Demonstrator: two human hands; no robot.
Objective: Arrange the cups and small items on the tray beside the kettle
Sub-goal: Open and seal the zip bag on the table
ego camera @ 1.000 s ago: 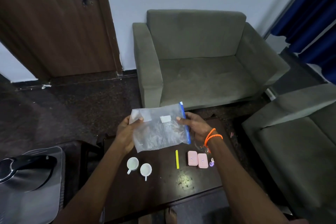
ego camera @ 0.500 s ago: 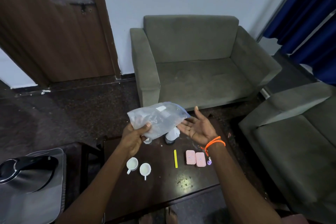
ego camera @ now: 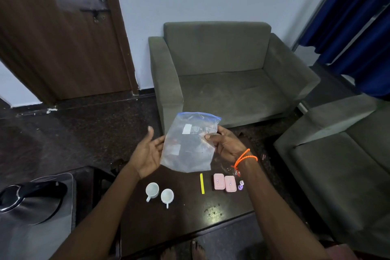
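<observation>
My right hand (ego camera: pixel 226 143) pinches the right edge of a clear zip bag (ego camera: pixel 191 143) with a blue seal, held upright above the dark table (ego camera: pixel 168 224). My left hand (ego camera: pixel 148 152) is open, palm up, beside the bag's left edge. On the table below stand two small white cups (ego camera: pixel 152 190) (ego camera: pixel 167 196), a yellow stick (ego camera: pixel 202 183), two pink cases (ego camera: pixel 219 182) (ego camera: pixel 230 183) and a small purple item (ego camera: pixel 240 186). A steel kettle (ego camera: pixel 31 200) stands on a silver tray (ego camera: pixel 63 224) at the lower left.
A grey armchair (ego camera: pixel 221 74) stands behind the table and another sofa (ego camera: pixel 341 164) to the right. A brown door (ego camera: pixel 63 27) is at the back left, blue curtains (ego camera: pixel 358 17) at the right. My bare toes (ego camera: pixel 196 249) show under the table's near edge.
The bag passed from my left hand to my right hand. It now hangs upright with the blue seal on top, and my left hand has let go and opened.
</observation>
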